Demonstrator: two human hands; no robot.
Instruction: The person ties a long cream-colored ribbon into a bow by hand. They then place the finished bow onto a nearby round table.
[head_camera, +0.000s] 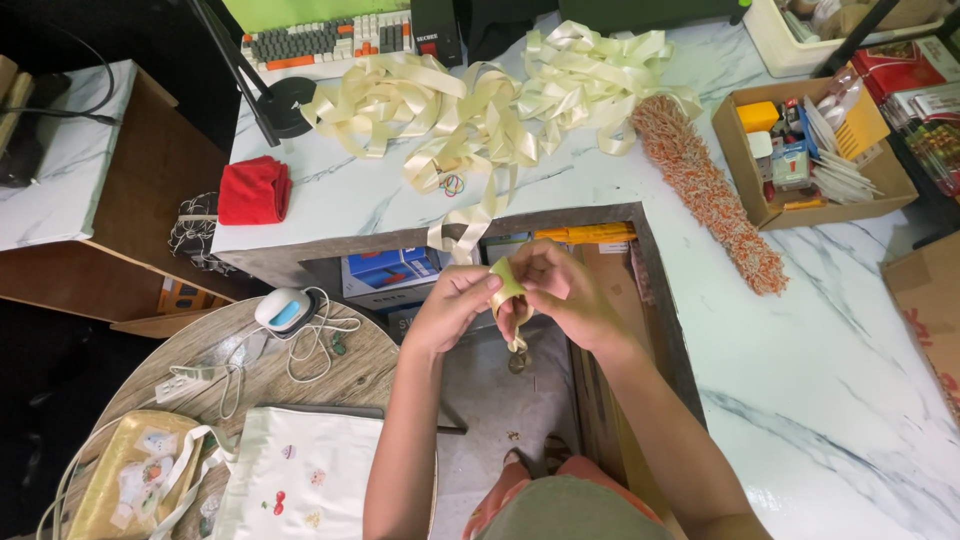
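my left hand (452, 305) and right hand (560, 290) meet in front of me, both pinching a folded piece of cream ribbon (506, 285) between the fingertips. it trails up to the loose ribbon pile (490, 100) on the marble surface (800, 330).

Hands work in the gap below the marble counter (850, 400) cutout, open floor beneath. Straight ahead, a cream ribbon pile (480, 100) crowds the counter's far half, with an orange-and-white duster (705, 190) lying diagonally just right of it. Cardboard box (810, 150) blocks far right. Bare marble near right. Left: red cloth (254, 189), round wooden table (300, 385) cluttered with cables.
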